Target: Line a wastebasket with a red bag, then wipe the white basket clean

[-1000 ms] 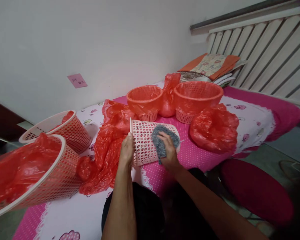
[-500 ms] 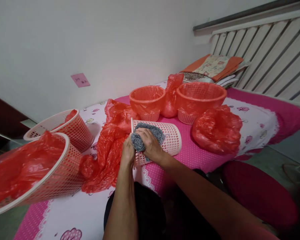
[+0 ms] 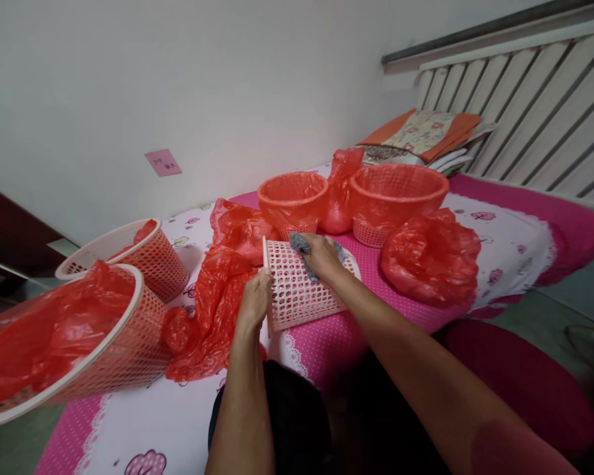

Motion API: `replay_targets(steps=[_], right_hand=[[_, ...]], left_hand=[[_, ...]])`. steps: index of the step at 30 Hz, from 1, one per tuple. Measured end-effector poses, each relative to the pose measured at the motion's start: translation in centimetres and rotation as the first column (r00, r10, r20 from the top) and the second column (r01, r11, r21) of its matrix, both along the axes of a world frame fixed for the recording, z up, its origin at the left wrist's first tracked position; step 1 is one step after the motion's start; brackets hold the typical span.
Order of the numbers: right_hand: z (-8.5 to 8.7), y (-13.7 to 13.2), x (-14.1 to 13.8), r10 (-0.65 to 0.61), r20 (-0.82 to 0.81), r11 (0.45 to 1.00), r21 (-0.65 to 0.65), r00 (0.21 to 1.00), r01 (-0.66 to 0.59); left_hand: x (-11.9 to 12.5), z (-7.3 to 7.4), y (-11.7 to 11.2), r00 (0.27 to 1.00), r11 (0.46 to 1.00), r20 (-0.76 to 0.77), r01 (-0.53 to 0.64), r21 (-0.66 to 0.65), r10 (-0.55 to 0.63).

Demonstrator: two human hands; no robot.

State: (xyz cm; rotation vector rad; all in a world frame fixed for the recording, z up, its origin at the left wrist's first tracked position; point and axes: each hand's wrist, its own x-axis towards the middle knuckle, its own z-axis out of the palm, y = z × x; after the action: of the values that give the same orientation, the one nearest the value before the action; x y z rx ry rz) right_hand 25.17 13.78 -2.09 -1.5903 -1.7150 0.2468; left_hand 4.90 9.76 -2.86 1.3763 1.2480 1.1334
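Note:
A pale pink perforated plastic basket [image 3: 301, 297] lies on its side on the cloth in front of me, its rim toward the left. My left hand [image 3: 256, 297] grips that rim, the fingers partly hidden inside the mouth. In my right hand [image 3: 323, 256] is a grey cloth [image 3: 299, 243], pressed on the upper side of the basket wall. Crumpled red plastic bags [image 3: 218, 303] lie just left of the basket. Beyond it stands a small basket lined with a red bag [image 3: 293, 198].
Another red-lined basket [image 3: 398, 198] stands at the back right, with a bunched red bag [image 3: 430, 260] before it. Two pink baskets, one near [image 3: 141, 323] and one farther [image 3: 165, 264], tilt at the left. A dark red stool [image 3: 519, 382] is at lower right.
My right hand has slid the cloth from the rim to the right along the basket wall. My left hand stays at the rim, now apart from the cloth.

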Motion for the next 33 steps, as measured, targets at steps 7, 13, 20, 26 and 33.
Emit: replay_targets(steps=[7, 13, 20, 26, 33], right_hand=[[-4.1, -0.9, 6.8, -0.302, -0.087, 0.948, -0.136, 0.949, 0.289], [-6.5, -2.7, 7.3, -0.325, -0.117, 0.946, -0.027, 0.938, 0.324], [-8.4, -5.3, 7.1, -0.229, -0.168, 0.955, 0.154, 0.959, 0.255], [-10.6, -9.2, 6.0, -0.139, -0.094, 0.939, 0.304, 0.986, 0.162], [-10.7, -12.5, 5.6, -0.117, 0.004, 0.941, 0.320, 0.993, 0.109]], left_hand=[[0.8, 0.3, -0.5, 0.994, 0.997, 0.079, 0.077, -0.024, -0.075], [2.2, 0.2, -0.7, 0.997, 0.997, 0.076, -0.008, 0.071, 0.003], [1.8, 0.0, -0.5, 0.999, 0.983, -0.026, -0.042, 0.181, 0.047], [0.7, 0.6, -0.5, 0.992, 0.974, -0.080, -0.083, 0.209, 0.101], [0.3, 0.6, -0.6, 0.991, 0.979, -0.086, -0.086, 0.185, 0.104]])
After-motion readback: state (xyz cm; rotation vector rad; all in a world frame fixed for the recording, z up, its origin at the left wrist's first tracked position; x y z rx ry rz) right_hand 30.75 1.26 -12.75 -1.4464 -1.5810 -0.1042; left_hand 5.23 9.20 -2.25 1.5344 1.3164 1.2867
